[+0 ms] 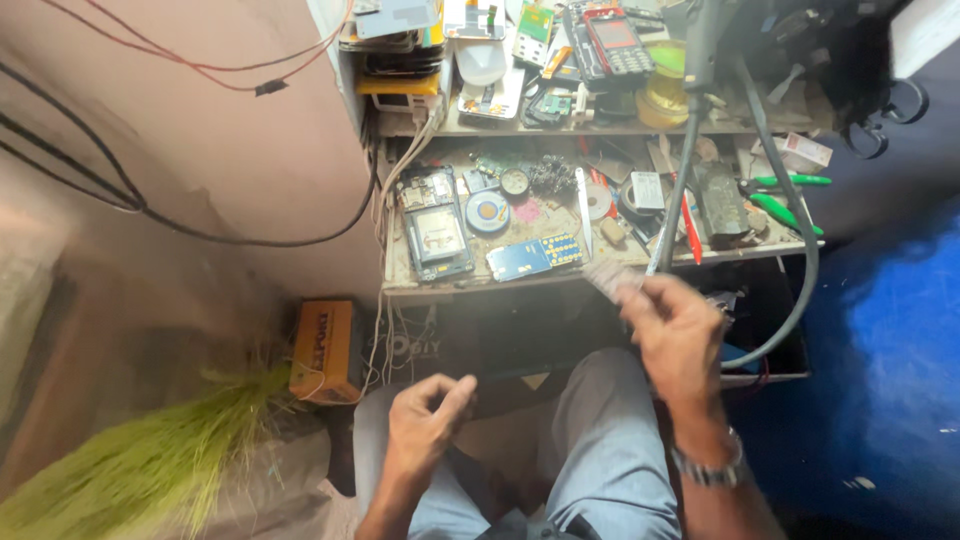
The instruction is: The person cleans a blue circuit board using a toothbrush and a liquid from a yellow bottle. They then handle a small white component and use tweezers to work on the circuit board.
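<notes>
Small flat grey piece [607, 277], blurred, pinched in right hand [678, 340] fingertips, just below bench edge [520, 284]. Piece juts up-left from grip toward blue circuit board [535, 256]. Left hand [425, 420] loosely curled, empty, lower over lap, farther off.

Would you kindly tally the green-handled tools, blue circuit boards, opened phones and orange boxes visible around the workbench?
Green-handled tools: 2
Blue circuit board: 1
Opened phone on the lower shelf: 1
Orange box on the floor: 1
Total: 5
</notes>
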